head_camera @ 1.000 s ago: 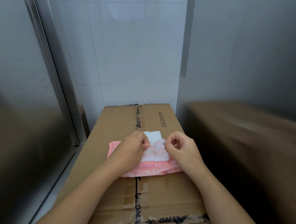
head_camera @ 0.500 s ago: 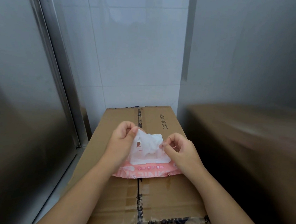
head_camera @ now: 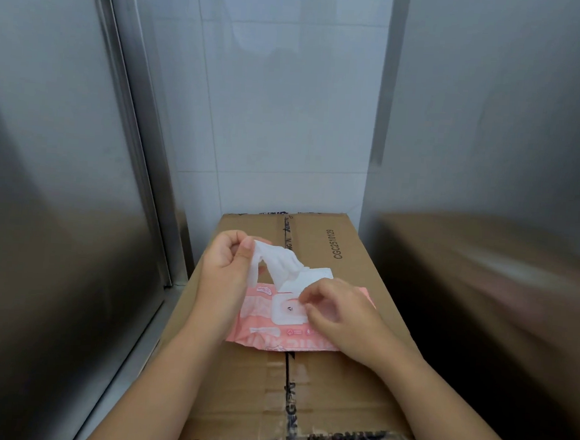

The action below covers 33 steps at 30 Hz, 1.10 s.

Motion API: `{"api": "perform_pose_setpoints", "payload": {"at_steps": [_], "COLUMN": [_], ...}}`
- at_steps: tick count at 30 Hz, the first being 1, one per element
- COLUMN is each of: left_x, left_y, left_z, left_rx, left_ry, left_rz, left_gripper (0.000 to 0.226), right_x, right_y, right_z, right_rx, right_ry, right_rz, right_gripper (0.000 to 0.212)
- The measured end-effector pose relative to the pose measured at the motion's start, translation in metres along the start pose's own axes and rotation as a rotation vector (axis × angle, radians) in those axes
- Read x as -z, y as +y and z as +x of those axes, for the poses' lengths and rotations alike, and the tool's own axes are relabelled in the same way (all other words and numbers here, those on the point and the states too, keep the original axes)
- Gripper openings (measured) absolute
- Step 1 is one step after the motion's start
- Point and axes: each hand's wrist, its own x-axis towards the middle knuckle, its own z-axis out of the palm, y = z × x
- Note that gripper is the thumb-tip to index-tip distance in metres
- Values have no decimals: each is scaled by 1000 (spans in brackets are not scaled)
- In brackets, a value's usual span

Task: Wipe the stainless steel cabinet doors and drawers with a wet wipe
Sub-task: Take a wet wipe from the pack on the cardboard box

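Left hand (head_camera: 227, 267) pinches a wet wipe (head_camera: 280, 264), drawn half out of the pink pack (head_camera: 263, 333) on a cardboard box (head_camera: 338, 398).
Right hand (head_camera: 341, 321) curls over the pack's white flap; whether it pinches or presses, I cannot tell. The steel cabinet door (head_camera: 42, 202) on the left is cut off by the frame.

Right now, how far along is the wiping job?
Done: the pack lies on the box with its lid open. In hand: the left hand pinches a wipe partly drawn out while the right hand holds the pack down. Left: freeing the wipe and wiping the cabinet door.
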Motion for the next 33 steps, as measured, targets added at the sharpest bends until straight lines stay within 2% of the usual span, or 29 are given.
{"api": "perform_pose_setpoints", "payload": {"at_steps": [5, 16, 21, 27, 29, 33], "left_x": [-1, -4, -4, -5, -6, -5], "left_y": [2, 4, 5, 12, 15, 20], "left_z": [-2, -6, -11, -21, -26, -36], "left_rx": [22, 38, 45, 27, 18, 8], "left_ry": [-11, -70, -93, -145, -180, -229], "left_rz": [-27, 0, -34, -55, -74, -49], "left_gripper": [14, 16, 16, 15, 15, 14], "right_x": [-3, 0, 8, 22, 24, 26], "right_y": [-1, -4, -14, -43, -51, -60], "right_z": [-1, -2, -5, -9, -9, -11], "right_rx": [105, 70, 38, 6, 47, 122], "right_ry": [-79, -136, 1, 248, 265, 319], "right_rz": [-159, -76, 4, 48, -20, -98], "right_gripper": [27, 27, 11, 50, 46, 23]}}
